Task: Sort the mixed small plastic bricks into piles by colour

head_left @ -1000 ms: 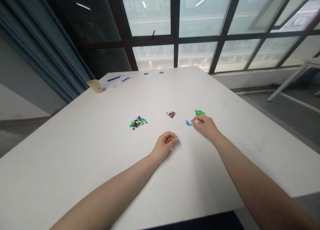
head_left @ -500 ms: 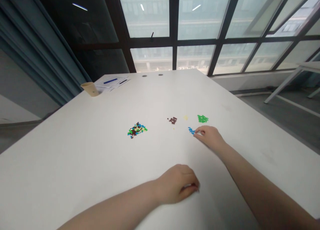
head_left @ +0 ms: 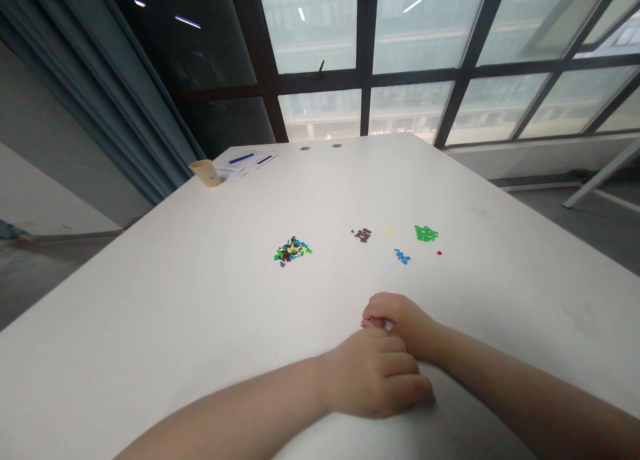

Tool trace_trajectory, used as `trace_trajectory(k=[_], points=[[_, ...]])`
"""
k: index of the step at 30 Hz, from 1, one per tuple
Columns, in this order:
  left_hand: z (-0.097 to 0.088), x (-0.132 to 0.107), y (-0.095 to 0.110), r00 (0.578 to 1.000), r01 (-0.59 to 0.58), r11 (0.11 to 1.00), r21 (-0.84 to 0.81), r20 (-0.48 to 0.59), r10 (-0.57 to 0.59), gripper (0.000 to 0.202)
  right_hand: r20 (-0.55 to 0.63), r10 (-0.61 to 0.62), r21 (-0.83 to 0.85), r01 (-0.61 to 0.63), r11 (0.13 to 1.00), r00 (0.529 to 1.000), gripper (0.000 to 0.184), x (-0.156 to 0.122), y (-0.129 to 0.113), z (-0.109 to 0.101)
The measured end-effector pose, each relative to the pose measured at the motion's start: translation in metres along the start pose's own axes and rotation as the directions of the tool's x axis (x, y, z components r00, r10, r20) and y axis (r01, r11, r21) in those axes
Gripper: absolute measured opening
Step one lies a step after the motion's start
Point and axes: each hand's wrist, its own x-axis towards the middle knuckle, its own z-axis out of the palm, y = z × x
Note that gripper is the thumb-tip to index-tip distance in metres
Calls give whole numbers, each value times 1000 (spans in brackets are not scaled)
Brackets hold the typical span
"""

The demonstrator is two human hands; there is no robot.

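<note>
Two curled hands, the left hand (head_left: 373,373) and right hand (head_left: 400,323), press together by the matte white table's (head_left: 200,313) near edge, can't tell if they're pinching anything, well below tiny blocky bits: mixed pile (head_left: 291,251), brown clump (head_left: 363,235), yellow clump (head_left: 389,230), blue clump (head_left: 402,256), green clump (head_left: 426,233), lone red bit (head_left: 439,253).

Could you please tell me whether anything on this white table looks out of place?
One tiny red piece lies alone on the white table, just right of the green cluster. It looks odd because the other small pieces sit in single-colour groups, apart from the mixed pile on the left.
</note>
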Motion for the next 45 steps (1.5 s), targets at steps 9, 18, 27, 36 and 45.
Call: trace_trajectory(k=[9, 18, 27, 36, 45], points=[[-20, -27, -62, 910, 414, 907, 79, -73, -409, 22, 94, -201, -188, 215, 958, 975, 11, -12, 10, -16], [-73, -73, -123, 695, 719, 646, 258, -244, -676, 24, 117, -191, -17, 194, 981, 975, 14, -15, 9, -18], [-61, -76, -126, 622, 759, 478, 443, -273, -734, 22, 67, -147, 69, 143, 987, 987, 12, -14, 16, -15], [-61, -71, -131, 701, 712, 642, 284, -326, -634, 22, 48, -156, 84, 151, 985, 987, 12, -14, 18, -14], [-8, -12, -61, 382, 489, 390, -780, -210, -900, 14, -113, -4, 203, 27, 979, 994, 13, -12, 21, -16]])
